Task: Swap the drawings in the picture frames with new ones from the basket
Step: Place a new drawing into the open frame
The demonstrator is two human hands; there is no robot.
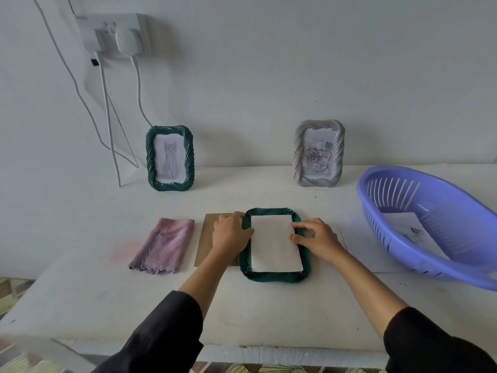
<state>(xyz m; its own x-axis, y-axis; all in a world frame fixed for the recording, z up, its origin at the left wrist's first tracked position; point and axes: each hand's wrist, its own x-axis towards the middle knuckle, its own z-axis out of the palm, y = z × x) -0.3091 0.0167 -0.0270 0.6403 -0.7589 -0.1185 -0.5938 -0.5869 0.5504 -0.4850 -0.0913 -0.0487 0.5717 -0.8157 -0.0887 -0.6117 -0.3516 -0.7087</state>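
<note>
One cloth (164, 244), one basket (451, 211) alongside; left hand (230, 234), right hand (317, 238) fingers released, flat on paper (273, 246).

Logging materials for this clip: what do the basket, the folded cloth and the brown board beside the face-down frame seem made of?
Basket: moulded plastic, glossy lilac, slotted walls. Cloth: soft fabric, likely microfibre, matte pink-purple, scalloped hem. Board: probably cardboard or fibreboard, flat matte brown; can't tell which.

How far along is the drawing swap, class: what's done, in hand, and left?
Done: the backing board is off the face-down green frame. In hand: left hand and right hand rest on white paper laid inside it. Left: refit the board; one drawing lies in the basket.
</note>
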